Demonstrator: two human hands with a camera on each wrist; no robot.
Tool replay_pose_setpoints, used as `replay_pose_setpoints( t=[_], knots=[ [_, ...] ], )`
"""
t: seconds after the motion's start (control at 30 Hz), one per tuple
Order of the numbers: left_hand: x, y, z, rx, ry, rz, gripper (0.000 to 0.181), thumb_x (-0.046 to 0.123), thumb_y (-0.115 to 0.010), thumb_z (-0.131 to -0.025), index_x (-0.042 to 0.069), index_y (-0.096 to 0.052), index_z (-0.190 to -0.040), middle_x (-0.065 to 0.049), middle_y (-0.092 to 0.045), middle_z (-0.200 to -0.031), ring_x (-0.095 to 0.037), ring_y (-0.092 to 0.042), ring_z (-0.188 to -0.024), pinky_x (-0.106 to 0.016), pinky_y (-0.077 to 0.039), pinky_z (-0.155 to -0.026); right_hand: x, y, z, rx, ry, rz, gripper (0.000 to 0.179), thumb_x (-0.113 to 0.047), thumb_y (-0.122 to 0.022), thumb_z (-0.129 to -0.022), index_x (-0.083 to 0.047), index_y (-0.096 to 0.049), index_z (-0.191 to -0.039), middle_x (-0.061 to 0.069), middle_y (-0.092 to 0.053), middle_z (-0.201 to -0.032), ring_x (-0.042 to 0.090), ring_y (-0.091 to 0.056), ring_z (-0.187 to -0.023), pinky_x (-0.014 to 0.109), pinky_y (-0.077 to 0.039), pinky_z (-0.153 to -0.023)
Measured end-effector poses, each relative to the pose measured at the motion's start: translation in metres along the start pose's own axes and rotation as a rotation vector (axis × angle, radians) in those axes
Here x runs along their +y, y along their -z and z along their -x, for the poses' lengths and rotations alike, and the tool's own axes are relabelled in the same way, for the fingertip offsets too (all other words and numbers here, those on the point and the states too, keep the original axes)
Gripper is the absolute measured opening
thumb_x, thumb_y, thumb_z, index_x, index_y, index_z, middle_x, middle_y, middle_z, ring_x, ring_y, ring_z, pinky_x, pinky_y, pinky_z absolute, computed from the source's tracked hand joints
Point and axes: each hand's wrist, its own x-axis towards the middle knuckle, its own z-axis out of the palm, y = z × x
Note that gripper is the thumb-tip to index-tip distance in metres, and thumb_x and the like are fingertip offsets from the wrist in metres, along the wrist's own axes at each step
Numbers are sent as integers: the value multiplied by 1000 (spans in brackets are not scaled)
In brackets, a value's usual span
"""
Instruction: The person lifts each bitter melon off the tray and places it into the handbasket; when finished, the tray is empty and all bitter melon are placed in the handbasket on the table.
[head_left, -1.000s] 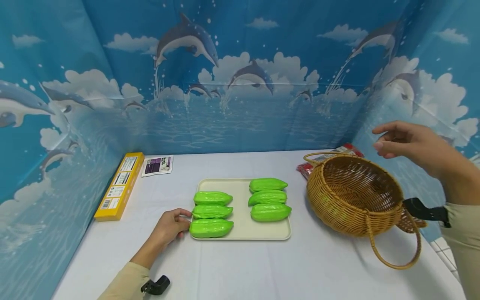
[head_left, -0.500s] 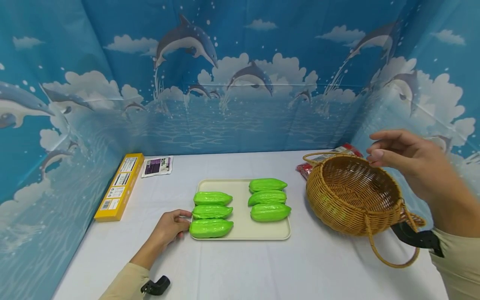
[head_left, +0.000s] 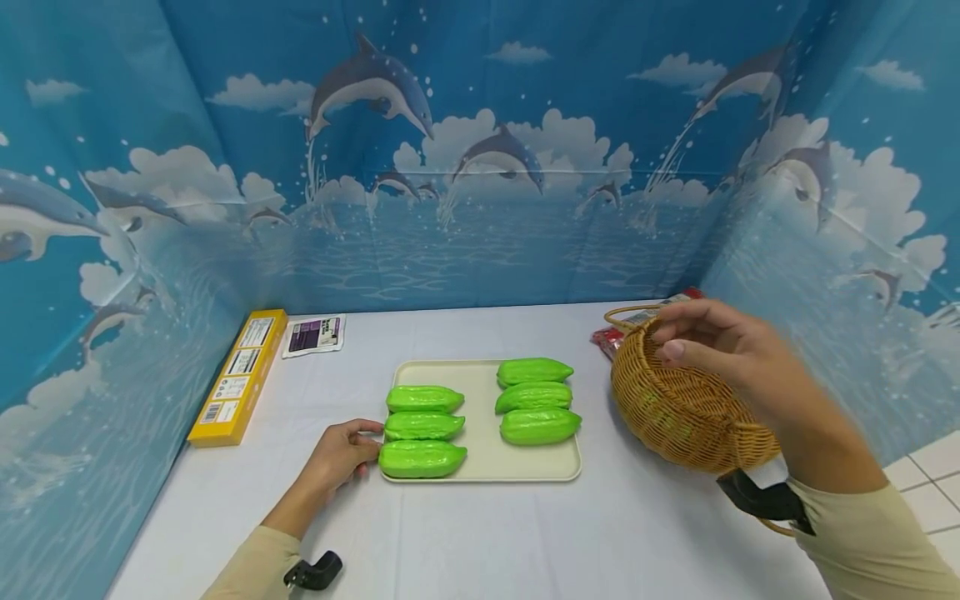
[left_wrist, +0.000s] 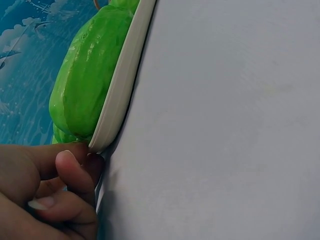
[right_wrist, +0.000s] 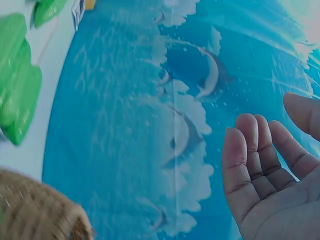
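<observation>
A cream tray point(head_left: 480, 433) on the table holds glossy green star fruits, three in a left row point(head_left: 423, 427) and three on the right point(head_left: 538, 425). My left hand point(head_left: 337, 462) is at the tray's left edge; in the left wrist view its fingertips point(left_wrist: 77, 149) pinch the rim just below a star fruit point(left_wrist: 85, 75), other fingers curled beneath. My right hand point(head_left: 723, 358) hovers over a wicker basket point(head_left: 675, 417), fingers slightly bent and nothing in them. Its palm point(right_wrist: 285, 205) shows bare in the right wrist view. My right hand and forearm hide part of the basket.
A yellow box point(head_left: 238, 379) and a white-and-purple packet point(head_left: 313, 335) lie at the back left. Red packaging point(head_left: 606, 342) sits behind the basket. Dolphin-print curtains point(head_left: 480, 233) enclose the back and sides of the white-covered table point(head_left: 480, 542).
My right hand has moved left and down, from beyond the basket's right side to over its opening. My left hand, the tray and the star fruits keep their places.
</observation>
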Motion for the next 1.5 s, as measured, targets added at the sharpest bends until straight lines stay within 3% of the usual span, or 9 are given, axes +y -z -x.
replay_pose_setpoints(
  t=[0.2, 0.4, 0.63, 0.8, 1.0, 1.3, 1.5],
  knots=[
    [1, -1, 0, 4, -3, -4, 36, 2, -68, -90, 3, -67, -126, -8, -66, -86, -15, -53, -56, -27, -41, -48, 10, -29, -6, -32, -15, 32, 34, -4, -61, -101, -6, -58, -135, 3, -64, -123, 13, -65, -107, 23, -55, -85],
    [1, -2, -1, 3, -10, -10, 37, 1, -68, -90, 2, -66, -127, -9, -66, -86, -15, -53, -55, -28, -41, -48, 31, -59, -14, -50, -123, 48, 42, -19, -67, -100, -9, -54, -139, 5, -59, -135, 17, -60, -118, 26, -54, -91],
    [0, -1, -1, 4, -12, -3, 38, 1, -67, -90, 3, -66, -127, -8, -66, -86, -15, -53, -55, -28, -41, -47, 80, -94, -21, -36, -207, 37, 50, -11, -70, -96, -10, -53, -143, 16, -53, -140, 40, -56, -126, 38, -54, -94],
    [0, -1, 1, 6, -4, -8, 38, 2, -68, -90, 4, -66, -128, -8, -66, -86, -15, -53, -55, -28, -41, -47, 103, -113, -23, -78, -205, 114, 54, -6, -71, -93, -5, -52, -144, 23, -53, -142, 42, -54, -128, 51, -49, -102],
    [-1, -1, 0, 5, -6, -8, 38, 2, -68, -90, 5, -67, -127, -8, -66, -86, -14, -53, -55, -28, -41, -47, 116, -124, -26, -89, -191, 231, 55, -3, -75, -90, 0, -55, -141, 22, -56, -138, 42, -55, -125, 61, -41, -107],
    [-3, -2, -1, 14, -16, 2, 39, 0, -67, -89, 5, -67, -127, -8, -65, -86, -14, -52, -55, -28, -40, -46, 128, -128, -29, -128, -181, 404, 56, -12, -82, -85, -8, -62, -137, 14, -60, -130, 34, -58, -119, 56, -47, -100],
    [-3, -2, -1, 14, -21, -8, 39, 0, -67, -89, 5, -67, -128, -8, -65, -86, -15, -52, -55, -27, -40, -46, 133, -131, -28, -147, -149, 434, 56, -11, -83, -84, -7, -63, -136, 14, -58, -126, 33, -55, -121, 55, -47, -102]
  ],
)
